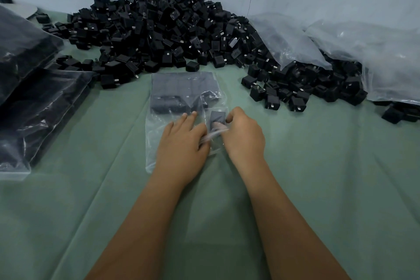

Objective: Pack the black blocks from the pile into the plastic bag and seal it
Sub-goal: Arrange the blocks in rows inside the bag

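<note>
- Pinching one black block [217, 118] through the film, my right hand [244, 134] curls round it inside the plastic bag [159, 143] on the green cloth [318, 166].
- My left hand [183, 141] lies on the bag, fingers straight, thumb nipping the film.
- Beyond the bag, against the wall, sits the pile [154, 27].

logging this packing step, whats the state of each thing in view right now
plastic bag: flat on the cloth, partly filled, mouth not sealed
blocks in the bag: packed at the far end
single block: inside the bag by the right fingers
left hand: resting on the bag, thumb pinching its film
right hand: pinching the single block
pile of black blocks: loose, heaped by the wall
filled bags: stacked at left
empty bags: lying over the pile's right side
</note>
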`<action>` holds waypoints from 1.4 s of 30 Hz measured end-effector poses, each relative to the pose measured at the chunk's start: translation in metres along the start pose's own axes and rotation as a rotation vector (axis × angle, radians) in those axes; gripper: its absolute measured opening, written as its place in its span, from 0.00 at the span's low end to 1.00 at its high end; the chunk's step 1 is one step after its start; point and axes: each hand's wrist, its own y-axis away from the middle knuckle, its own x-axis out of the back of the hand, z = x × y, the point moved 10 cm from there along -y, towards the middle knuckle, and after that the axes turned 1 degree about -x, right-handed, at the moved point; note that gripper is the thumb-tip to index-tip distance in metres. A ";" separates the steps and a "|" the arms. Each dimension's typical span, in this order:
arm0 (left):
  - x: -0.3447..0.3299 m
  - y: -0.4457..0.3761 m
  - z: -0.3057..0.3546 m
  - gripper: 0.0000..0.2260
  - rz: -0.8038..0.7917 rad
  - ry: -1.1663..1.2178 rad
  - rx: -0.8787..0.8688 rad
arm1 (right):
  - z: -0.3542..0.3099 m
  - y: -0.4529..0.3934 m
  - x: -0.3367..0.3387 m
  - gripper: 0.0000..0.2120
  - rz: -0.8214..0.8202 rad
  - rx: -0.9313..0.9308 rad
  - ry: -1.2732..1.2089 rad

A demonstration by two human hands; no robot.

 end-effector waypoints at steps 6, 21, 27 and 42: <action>0.000 -0.003 0.001 0.05 0.001 0.051 0.017 | -0.001 -0.009 -0.007 0.18 0.032 -0.023 0.071; -0.001 -0.007 0.003 0.12 0.009 0.064 -0.003 | -0.004 -0.024 -0.013 0.14 -0.011 -0.041 0.195; -0.002 -0.007 0.004 0.12 0.029 0.063 -0.018 | -0.004 -0.024 -0.010 0.08 -0.001 -0.038 0.163; -0.002 -0.008 0.008 0.14 0.033 0.074 -0.024 | 0.000 -0.024 -0.002 0.03 0.072 -0.122 0.177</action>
